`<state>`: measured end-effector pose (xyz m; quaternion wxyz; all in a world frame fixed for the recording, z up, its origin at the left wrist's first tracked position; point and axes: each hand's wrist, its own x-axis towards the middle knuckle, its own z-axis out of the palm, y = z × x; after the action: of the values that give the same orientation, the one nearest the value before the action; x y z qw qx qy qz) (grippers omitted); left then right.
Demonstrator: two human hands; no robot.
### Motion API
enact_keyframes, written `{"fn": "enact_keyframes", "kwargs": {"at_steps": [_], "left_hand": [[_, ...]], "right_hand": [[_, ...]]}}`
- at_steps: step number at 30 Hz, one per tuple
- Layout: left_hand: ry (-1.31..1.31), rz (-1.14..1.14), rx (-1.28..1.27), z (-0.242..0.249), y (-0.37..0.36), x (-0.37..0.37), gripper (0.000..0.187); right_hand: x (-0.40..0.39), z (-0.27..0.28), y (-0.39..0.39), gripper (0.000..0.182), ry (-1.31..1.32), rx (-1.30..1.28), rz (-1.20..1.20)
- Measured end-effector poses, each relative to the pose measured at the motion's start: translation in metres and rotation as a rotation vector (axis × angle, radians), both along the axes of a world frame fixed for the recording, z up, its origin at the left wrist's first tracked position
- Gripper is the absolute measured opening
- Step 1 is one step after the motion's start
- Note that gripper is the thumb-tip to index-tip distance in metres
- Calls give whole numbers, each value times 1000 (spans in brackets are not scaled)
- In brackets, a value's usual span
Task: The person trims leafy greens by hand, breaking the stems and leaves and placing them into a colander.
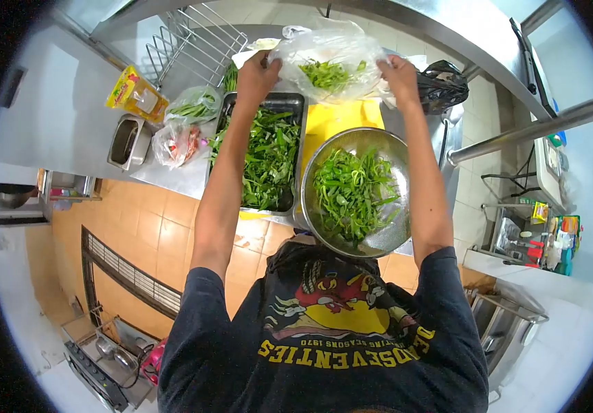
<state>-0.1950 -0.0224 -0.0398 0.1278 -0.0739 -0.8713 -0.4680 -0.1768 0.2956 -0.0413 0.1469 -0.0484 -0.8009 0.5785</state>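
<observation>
Both arms reach forward over the counter, and the left hand (258, 72) and right hand (401, 77) each pinch an opposite edge of a clear plastic bag (327, 58), stretching its mouth wide so the cut greens inside stay reachable. The bag hangs above the far end of the yellow cutting board (337, 118), just beyond a steel colander (386, 237) heaped with greens (likely kept close for easy transfer). To the left, touching the colander, sits a black tray (289, 103) of leafy stems.
</observation>
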Motion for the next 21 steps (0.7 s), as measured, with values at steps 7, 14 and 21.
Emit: {"fn": "enact_keyframes", "kwargs": {"at_steps": [7, 14, 21], "left_hand": [[32, -58, -97, -19, 33, -6, 50], [-224, -213, 329, -69, 28, 10, 43], [-158, -214, 712, -1, 23, 10, 40]], "right_hand": [[7, -8, 32, 29, 24, 390, -135], [20, -49, 26, 32, -202, -39, 38], [14, 15, 6, 25, -12, -347, -22]]}}
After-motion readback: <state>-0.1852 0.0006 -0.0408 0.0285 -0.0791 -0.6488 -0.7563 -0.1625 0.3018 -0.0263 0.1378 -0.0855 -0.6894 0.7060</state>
